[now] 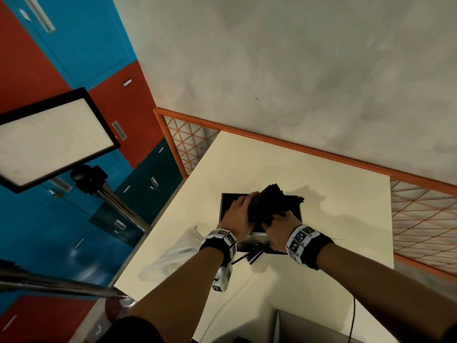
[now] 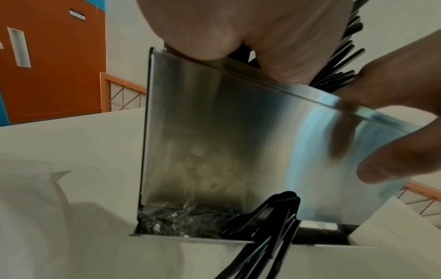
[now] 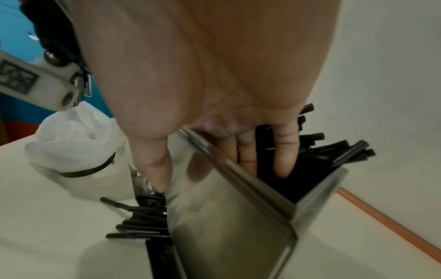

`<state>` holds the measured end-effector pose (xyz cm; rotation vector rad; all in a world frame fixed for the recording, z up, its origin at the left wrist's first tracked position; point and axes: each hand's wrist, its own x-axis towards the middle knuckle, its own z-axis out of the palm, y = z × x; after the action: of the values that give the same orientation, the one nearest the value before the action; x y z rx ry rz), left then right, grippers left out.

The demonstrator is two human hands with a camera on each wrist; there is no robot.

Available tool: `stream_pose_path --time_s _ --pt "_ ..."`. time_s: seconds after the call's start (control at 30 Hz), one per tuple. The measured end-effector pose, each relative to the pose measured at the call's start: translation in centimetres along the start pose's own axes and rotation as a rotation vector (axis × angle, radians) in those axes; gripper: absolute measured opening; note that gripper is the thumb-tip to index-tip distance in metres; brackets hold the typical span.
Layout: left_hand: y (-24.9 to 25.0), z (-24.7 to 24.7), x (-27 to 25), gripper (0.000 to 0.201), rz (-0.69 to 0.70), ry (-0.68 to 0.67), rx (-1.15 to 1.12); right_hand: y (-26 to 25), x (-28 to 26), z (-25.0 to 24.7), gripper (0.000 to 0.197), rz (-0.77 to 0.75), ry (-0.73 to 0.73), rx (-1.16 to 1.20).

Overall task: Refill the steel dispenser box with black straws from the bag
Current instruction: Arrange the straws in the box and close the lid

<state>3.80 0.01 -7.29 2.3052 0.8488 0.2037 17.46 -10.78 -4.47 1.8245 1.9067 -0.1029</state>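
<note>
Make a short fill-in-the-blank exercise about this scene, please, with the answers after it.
1. The straws held over the dispenser box are ___ in colour.
2. The box walls are made of shiny ___.
3. The crumpled bag beside the box is ___.
4. A few loose straws lie on the ___ at the box's foot.

Answers: black; steel; white; table

Looks like staged recording corner in workshop or lab, not home. Wall of metal lockers [image 1: 74, 100] in red, blue and dark teal, with label slots. Lit panel lamp [image 1: 53, 134] on tripod stand [image 1: 116, 201] — filming gear. Plain white table [image 1: 321, 194] pushed against bare grey wall [image 1: 296, 70], orange-framed mesh fence [image 1: 425, 216] behind — work bay feel.
</note>
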Motion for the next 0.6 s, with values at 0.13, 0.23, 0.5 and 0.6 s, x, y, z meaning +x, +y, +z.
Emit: stream_pose_path --time_s 0.13,0.23,0.5,0.6 --pt "0.1 0.0 -0.1 0.085 -0.005 0.003 0.004 -0.4 0.4 -0.4 0.039 0.030 -0.013 0.045" --pt "0.0 0.0 -0.1 0.085 -0.008 0.000 0.005 -0.5 0.2 -0.6 0.035 0.030 -0.011 0.033" --pt "0.1 -0.1 -0.1 0.082 -0.012 -0.002 -0.006 -1.8 0.7 -1.8 0.037 0.134 -0.252 -0.128" --pt "0.1 -0.1 0.0 0.082 -0.015 -0.010 0.000 -2.2 0.5 -1.7 0.038 0.155 -0.268 -0.095"
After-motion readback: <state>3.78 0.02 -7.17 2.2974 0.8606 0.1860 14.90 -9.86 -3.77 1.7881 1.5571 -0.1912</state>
